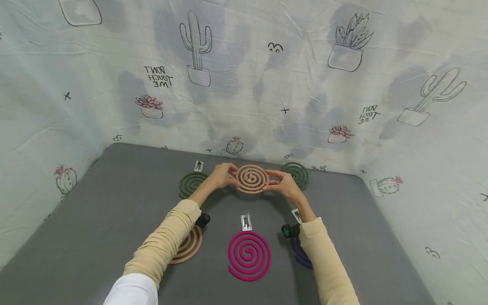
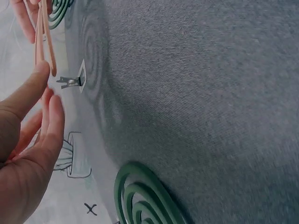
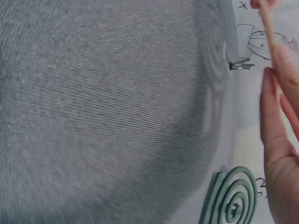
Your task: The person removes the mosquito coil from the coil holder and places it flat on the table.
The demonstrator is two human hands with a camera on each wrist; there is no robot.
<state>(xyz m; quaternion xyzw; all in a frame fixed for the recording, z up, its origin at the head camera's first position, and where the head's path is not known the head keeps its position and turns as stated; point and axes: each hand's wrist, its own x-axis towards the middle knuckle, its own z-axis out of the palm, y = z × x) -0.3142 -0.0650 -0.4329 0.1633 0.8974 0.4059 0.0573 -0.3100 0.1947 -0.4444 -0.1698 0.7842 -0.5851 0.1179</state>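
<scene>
Between both hands is a peach-coloured mosquito coil [image 1: 252, 179], raised above the grey table with its spiral face towards the head view. My left hand [image 1: 224, 176] pinches its left edge between thumb and fingers. On the opposite edge, my right hand [image 1: 284, 185] pinches it the same way. Seen edge-on in the left wrist view, the coil [image 2: 52, 60] has a strand hanging slightly apart from the rest. A small metal coil stand [image 2: 72, 81] with an upright clip is on the table beyond it, partly hidden by the coil in the head view.
Green coils [image 1: 192, 184] [image 1: 297, 174] lie on either side of the hands. Nearer are a pink coil [image 1: 249, 256], a peach coil [image 1: 192, 245] partly under the left arm and a dark blue one [image 1: 301, 254] by the right arm. Metal stands [image 1: 246, 221] [image 1: 198, 165] lie behind coils. Printed cloth [image 1: 244, 84] surrounds the table.
</scene>
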